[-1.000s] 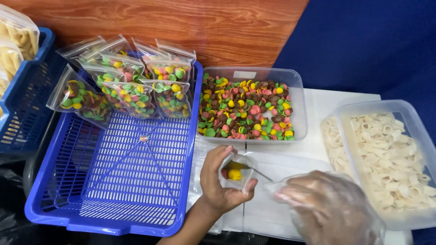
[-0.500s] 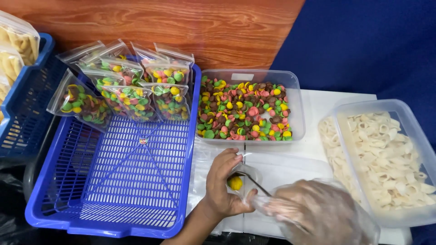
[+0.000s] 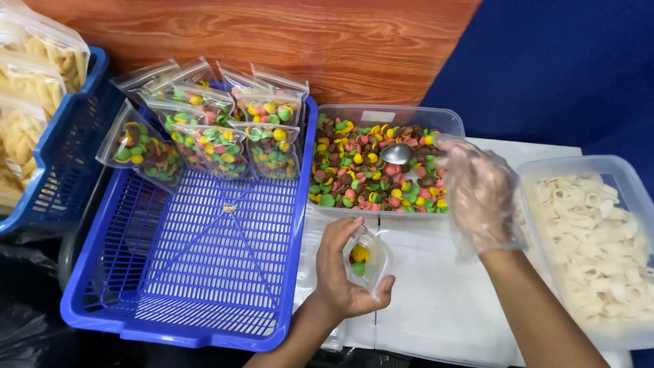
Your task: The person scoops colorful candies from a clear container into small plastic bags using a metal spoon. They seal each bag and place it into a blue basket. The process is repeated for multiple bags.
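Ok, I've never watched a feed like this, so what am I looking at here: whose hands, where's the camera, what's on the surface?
One camera, worn on a person's head, looks down at that person's own two hands. The left hand, bare, holds a small clear bag open with a few coloured pieces inside. The right hand, in a loose clear plastic glove, holds a metal spoon over a clear tub of coloured sweets. To the left stands a blue basket with filled bags. At far right is a tub of pale pieces.
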